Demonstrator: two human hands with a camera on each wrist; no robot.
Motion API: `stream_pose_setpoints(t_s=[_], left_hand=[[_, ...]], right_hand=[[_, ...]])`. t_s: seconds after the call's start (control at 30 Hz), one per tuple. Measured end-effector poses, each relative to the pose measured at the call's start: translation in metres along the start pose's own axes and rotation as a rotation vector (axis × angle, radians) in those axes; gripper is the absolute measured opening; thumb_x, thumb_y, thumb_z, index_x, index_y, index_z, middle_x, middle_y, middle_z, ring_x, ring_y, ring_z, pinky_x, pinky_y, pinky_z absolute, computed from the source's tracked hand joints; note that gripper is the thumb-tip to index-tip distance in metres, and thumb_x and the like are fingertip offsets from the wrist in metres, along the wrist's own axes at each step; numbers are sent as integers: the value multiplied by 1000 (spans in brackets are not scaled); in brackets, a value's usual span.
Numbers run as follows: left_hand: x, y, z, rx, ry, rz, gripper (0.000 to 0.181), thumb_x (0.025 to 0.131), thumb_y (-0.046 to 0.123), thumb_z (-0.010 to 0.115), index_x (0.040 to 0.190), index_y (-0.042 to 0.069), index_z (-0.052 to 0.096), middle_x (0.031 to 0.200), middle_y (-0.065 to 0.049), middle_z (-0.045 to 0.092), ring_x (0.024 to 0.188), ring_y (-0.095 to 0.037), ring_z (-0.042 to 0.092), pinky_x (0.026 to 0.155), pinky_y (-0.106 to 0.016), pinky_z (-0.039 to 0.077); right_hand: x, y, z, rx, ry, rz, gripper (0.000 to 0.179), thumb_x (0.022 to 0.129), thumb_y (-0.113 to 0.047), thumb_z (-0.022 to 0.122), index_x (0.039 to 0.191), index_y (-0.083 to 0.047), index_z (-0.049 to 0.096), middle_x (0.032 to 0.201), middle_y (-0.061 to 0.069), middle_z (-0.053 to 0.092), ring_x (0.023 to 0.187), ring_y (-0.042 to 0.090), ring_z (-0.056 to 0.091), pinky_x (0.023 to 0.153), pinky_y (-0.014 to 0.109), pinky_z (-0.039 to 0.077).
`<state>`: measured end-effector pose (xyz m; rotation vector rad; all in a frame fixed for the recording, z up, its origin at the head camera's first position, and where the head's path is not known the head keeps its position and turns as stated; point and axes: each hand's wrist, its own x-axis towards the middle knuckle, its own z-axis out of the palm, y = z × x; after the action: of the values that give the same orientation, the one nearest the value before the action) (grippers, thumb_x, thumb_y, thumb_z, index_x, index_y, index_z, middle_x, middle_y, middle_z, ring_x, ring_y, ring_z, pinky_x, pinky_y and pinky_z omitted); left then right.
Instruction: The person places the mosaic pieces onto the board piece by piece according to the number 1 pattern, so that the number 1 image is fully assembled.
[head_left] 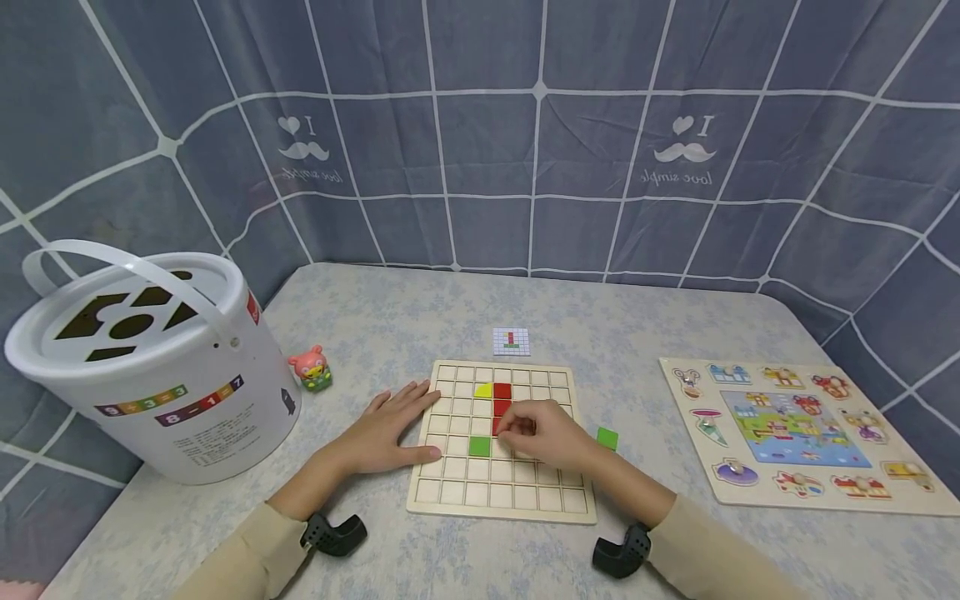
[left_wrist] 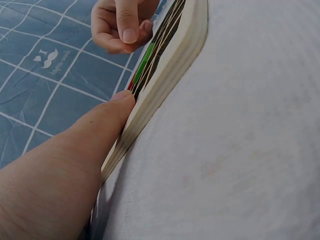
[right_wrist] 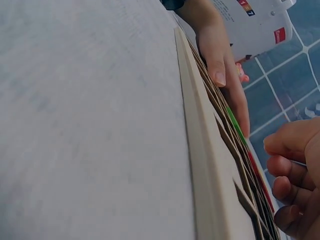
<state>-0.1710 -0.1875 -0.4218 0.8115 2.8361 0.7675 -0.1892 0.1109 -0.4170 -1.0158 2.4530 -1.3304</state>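
Fingers of the right hand curl over the wooden grid board, close to the red tiles; we cannot tell whether they pinch anything. A low knuckle, we judge, could nudge those tiles askew. The left hand lies against the board's left edge, fingers straight, grasping nothing; if it pushed, the board might slide. We see a loose green tile just beside the right forearm, which could sweep it away.
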Motion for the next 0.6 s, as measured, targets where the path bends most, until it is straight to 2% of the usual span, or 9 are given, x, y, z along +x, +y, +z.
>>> stream_pose_setpoints(t_s=[0.43,0.6], left_hand=[[0,-1,0,-5,-6,-3,87,86,57,65,153,11,33,159,-14,24,146,-34,16,112,-61,8],[0,-1,0,2,-9,-9,88,86,58,64,154,12,33,159,-12,23,147,-33,15,112,-60,8]], right_hand=[[-17,10,-23,-19,66,18,7,92,-8,67,89,-10,72,72,-6,57,62,8,47,56,23,41],[-25,15,-31,-20,84,56,6,93,-10,68,90,-11,72,70,-6,56,61,8,46,56,23,40]])
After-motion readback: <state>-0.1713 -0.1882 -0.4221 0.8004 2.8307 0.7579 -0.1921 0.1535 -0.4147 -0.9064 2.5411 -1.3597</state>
